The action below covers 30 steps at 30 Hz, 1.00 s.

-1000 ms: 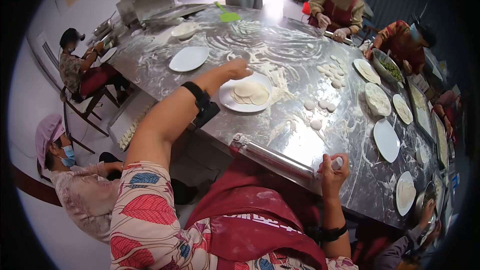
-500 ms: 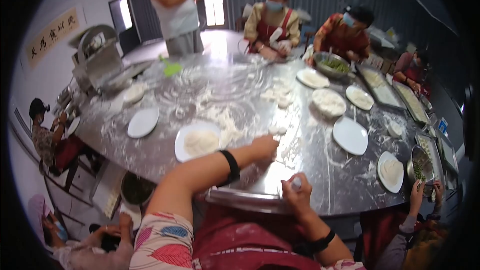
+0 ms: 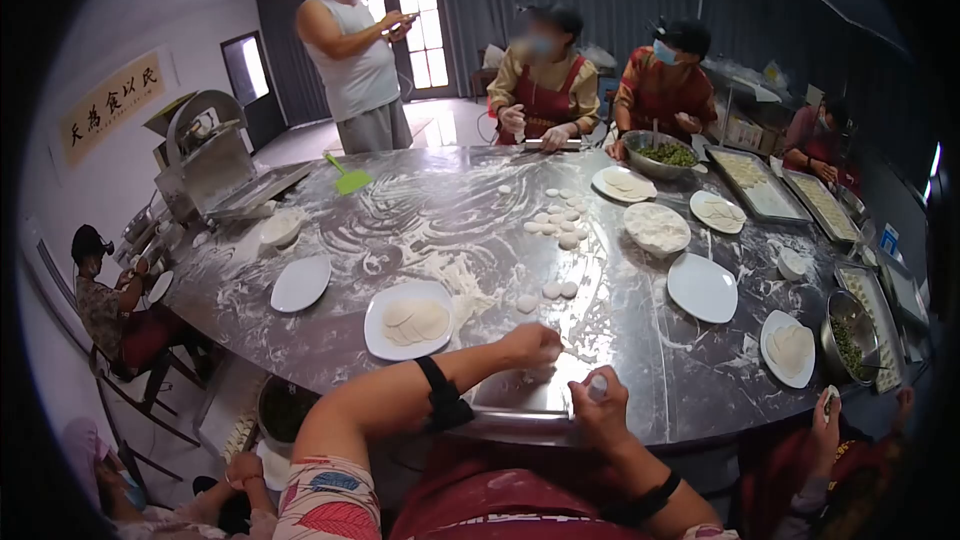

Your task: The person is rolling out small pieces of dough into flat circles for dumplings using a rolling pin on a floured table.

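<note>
My left hand (image 3: 533, 345) is closed, knuckles up, low over the floured steel table (image 3: 620, 340). Whatever its fingers hold, if anything, is hidden. Close to the table's near edge, my right hand (image 3: 601, 412) is wrapped round a rolling pin (image 3: 597, 387), whose pale rounded end pokes out above the fist. Just beyond my left hand lie a few small floured dough pieces (image 3: 551, 290). Farther off, several more flattened dough pieces (image 3: 560, 216) form a loose group. To the left, a white plate (image 3: 374, 329) bears overlapping round dough wrappers (image 3: 416, 322).
Two white plates (image 3: 301, 284) (image 3: 702, 288) flank the floured middle. On the right stand a flour bowl (image 3: 657, 229), a filling bowl (image 3: 851, 336) and trays (image 3: 760, 186). A green scraper (image 3: 350, 180) lies at the far left. Several people work around the table; one person stands behind.
My left hand has drawn back toward me, away from the dough pieces. My right hand keeps its grip on the rolling pin. The view has tilted up slightly.
</note>
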Each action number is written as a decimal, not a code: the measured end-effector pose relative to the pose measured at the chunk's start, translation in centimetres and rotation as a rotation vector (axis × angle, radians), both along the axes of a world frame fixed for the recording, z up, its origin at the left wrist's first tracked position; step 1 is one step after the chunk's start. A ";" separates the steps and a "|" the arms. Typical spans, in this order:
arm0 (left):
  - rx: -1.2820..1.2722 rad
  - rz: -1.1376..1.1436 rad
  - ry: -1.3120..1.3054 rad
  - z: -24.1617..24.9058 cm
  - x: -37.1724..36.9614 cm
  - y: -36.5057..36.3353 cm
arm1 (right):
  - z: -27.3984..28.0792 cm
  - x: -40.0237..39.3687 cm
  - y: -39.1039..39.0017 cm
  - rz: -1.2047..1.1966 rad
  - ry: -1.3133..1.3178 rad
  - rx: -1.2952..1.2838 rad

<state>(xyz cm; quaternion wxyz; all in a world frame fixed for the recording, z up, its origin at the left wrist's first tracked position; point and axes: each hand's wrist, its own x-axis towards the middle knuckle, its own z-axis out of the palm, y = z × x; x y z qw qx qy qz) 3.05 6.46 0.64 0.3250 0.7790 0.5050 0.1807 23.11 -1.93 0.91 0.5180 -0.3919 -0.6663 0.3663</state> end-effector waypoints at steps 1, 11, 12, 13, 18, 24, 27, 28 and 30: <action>-0.060 -0.060 0.142 0.2 -0.5 -1.5 | 0.4 0.4 -0.1 -0.021 -0.034 0.014; -0.165 0.180 -0.108 -0.9 -1.2 -4.1 | -0.4 0.3 0.8 0.051 0.087 -0.039; -0.184 0.203 -0.103 -0.8 -1.2 -4.0 | -0.6 -0.1 1.0 0.030 0.104 0.020; -0.046 0.125 -0.019 -1.1 -1.1 -4.4 | -0.9 -0.4 1.4 0.010 0.122 0.083; -0.081 0.122 -0.030 -1.0 -1.4 -5.2 | 0.5 -0.2 1.7 0.117 0.119 -0.130; -0.115 0.165 -0.059 -0.4 -2.9 -6.5 | 0.1 -0.9 2.7 0.041 0.077 -0.085; -0.035 0.138 0.089 0.3 -2.2 -6.1 | -0.3 -2.4 5.2 -0.014 0.004 0.011; -0.015 0.128 0.111 0.3 -2.0 -5.6 | -0.4 -2.4 5.6 0.024 0.037 -0.046; -0.043 0.085 0.132 0.2 -2.1 -5.2 | -0.5 -2.1 5.4 0.044 0.038 -0.082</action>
